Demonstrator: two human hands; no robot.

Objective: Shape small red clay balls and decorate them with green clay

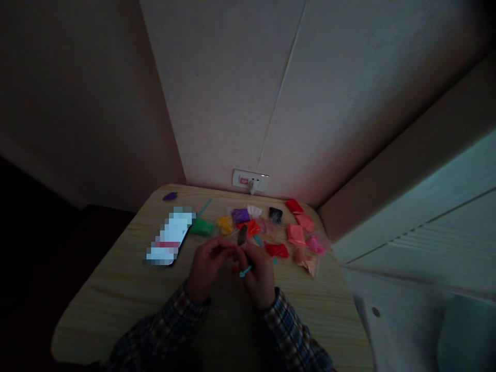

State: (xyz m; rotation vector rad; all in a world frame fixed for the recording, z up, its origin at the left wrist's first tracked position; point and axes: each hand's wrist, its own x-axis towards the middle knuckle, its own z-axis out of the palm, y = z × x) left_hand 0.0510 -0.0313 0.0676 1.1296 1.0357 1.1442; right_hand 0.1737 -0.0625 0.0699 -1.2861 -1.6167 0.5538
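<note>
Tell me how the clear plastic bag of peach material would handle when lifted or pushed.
The clear plastic bag of peach material would probably flop at its loose edges. Its shiny film may be slippery. Lying low, it seems unlikely to roll.

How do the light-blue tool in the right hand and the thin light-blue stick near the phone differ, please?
The light-blue plastic-looking tool is in the right hand, while the thin light-blue stick lies on the pale wooden table. Less of the tool shows than of the stick. The tool looks brighter than the stick. Both look light blue.
</note>
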